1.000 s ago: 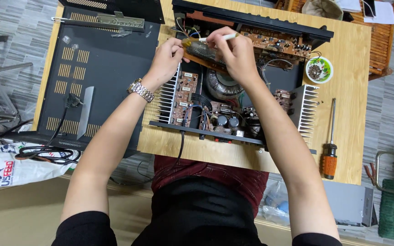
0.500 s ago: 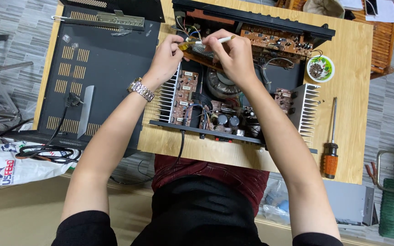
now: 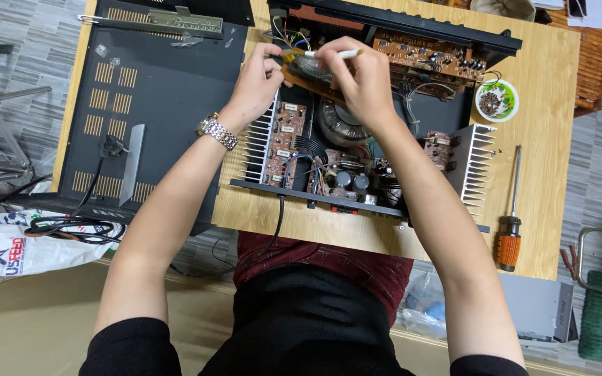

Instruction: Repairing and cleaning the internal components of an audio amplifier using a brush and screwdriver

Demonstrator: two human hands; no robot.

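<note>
An opened amplifier chassis [image 3: 357, 198] lies on a wooden table [image 3: 545, 132], showing circuit boards, a round transformer [image 3: 339, 125] and finned heat sinks. My left hand [image 3: 256, 83], with a metal watch on the wrist, grips the left end of a brown circuit board [image 3: 309, 71] held tilted above the chassis. My right hand [image 3: 360, 73] holds a thin white pen-like tool [image 3: 336, 53] against the top of that board.
The black metal cover [image 3: 155, 104] lies left of the chassis. An orange-handled screwdriver [image 3: 508, 223] rests at the table's right edge. A small bowl of screws [image 3: 496, 101] sits behind it. Cables and a white bag [image 3: 8, 251] lie on the floor at left.
Both hands have raised the brown board slightly and shifted a little toward the far side. The white tool now lies more level across the board's top.
</note>
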